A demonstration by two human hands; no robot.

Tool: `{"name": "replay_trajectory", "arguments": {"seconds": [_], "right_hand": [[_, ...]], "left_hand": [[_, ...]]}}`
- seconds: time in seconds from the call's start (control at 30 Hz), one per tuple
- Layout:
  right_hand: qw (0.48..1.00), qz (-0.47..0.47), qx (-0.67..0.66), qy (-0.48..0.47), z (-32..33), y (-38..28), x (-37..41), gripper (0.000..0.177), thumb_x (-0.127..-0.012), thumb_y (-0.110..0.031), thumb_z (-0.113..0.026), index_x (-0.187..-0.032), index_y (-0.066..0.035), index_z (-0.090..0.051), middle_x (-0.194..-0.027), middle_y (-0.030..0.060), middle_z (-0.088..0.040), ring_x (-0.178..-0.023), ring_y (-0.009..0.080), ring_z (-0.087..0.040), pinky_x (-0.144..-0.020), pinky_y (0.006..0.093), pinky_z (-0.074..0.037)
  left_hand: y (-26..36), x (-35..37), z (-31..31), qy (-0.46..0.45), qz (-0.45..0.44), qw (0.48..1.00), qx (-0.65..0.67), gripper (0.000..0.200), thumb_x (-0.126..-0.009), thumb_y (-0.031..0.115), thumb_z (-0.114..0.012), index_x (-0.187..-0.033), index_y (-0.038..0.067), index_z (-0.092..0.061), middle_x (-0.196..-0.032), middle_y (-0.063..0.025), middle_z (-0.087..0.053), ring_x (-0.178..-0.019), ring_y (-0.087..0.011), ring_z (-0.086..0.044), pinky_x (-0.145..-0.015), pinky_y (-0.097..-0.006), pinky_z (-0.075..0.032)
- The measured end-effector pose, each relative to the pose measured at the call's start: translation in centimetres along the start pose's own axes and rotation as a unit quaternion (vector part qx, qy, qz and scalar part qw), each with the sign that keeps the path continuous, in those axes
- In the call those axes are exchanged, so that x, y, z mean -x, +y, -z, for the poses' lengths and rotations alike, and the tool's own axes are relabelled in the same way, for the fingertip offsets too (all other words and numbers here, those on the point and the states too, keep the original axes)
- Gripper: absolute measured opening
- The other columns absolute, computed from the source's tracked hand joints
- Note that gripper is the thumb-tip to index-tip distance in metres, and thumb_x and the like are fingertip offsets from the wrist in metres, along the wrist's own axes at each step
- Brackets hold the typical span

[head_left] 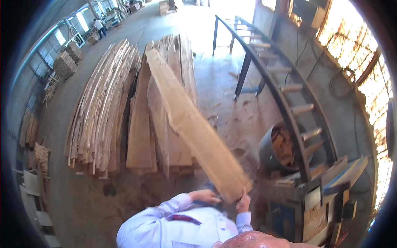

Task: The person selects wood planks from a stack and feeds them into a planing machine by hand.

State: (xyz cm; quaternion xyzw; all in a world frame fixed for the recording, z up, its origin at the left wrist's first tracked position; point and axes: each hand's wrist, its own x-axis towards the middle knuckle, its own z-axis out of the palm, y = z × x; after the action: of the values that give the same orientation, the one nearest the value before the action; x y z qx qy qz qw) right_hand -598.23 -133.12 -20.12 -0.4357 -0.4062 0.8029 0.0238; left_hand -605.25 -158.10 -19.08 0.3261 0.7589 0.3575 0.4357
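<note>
Your right hand (244, 202) grips the near end of a long board (202, 132), low in the middle of the frame. Your left hand (206, 196) is by its left edge; I can't tell if it is shut. The board slants to the upper left, over the wood pile (140, 144). A bin (266, 149) sits right of it.

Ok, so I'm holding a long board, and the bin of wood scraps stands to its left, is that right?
Not quite: the head view shows the bin of wood scraps to the right of the long board, by the roller frame.
</note>
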Motion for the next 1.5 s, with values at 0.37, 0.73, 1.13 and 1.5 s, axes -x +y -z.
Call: {"name": "replay_trajectory", "arguments": {"seconds": [0.37,0.73,1.13,1.5], "right_hand": [[0.983,-0.020,0.136,0.125,-0.9,-2.8,-5.9,0.054,-0.095,-0.039,-0.070,-0.121,0.008,-0.060,-0.110,0.0152,-0.069,-0.094,0.0262,-0.070,-0.082,0.0427,-0.059],[0.951,-0.001,0.274,0.141,-1.7,-4.5,-5.1,0.061,-0.095,-0.049,-0.065,-0.119,0.006,-0.063,-0.112,0.0167,-0.068,-0.098,0.0256,-0.066,-0.083,0.0383,-0.054],[0.897,0.199,0.131,0.372,6.7,-12.8,-1.0,0.060,-0.104,-0.052,-0.046,-0.092,0.004,-0.064,-0.085,0.0114,-0.066,-0.083,0.0139,-0.055,-0.078,0.0341,-0.046],[0.798,0.209,0.300,0.479,33.7,-26.8,6.7,0.064,-0.102,-0.055,-0.041,-0.086,0.003,-0.065,-0.087,0.0291,-0.066,-0.086,0.0447,-0.065,-0.077,0.0482,-0.047]], "left_hand": [[-23.5,5.9,26.4,0.595,0.281,0.718,0.228,0.069,-0.085,0.057,-0.074,-0.115,-0.003,-0.058,-0.097,-0.0104,-0.066,-0.073,-0.0186,-0.066,-0.066,-0.0330,-0.055],[-27.7,-6.6,34.5,0.538,0.120,0.619,0.559,0.067,-0.086,0.040,-0.080,-0.125,-0.009,-0.056,-0.115,-0.0151,-0.068,-0.090,-0.0280,-0.071,-0.073,-0.0467,-0.061],[-14.9,-9.5,26.9,0.335,0.079,0.699,0.627,0.062,-0.099,0.046,-0.061,-0.145,0.008,-0.047,-0.139,-0.0078,-0.059,-0.121,-0.0256,-0.058,-0.099,-0.0382,-0.049],[5.1,-13.0,3.8,0.212,0.114,0.714,0.657,0.062,-0.097,0.044,-0.064,-0.144,0.008,-0.047,-0.143,-0.0106,-0.054,-0.129,-0.0251,-0.051,-0.110,-0.0439,-0.040]]}}
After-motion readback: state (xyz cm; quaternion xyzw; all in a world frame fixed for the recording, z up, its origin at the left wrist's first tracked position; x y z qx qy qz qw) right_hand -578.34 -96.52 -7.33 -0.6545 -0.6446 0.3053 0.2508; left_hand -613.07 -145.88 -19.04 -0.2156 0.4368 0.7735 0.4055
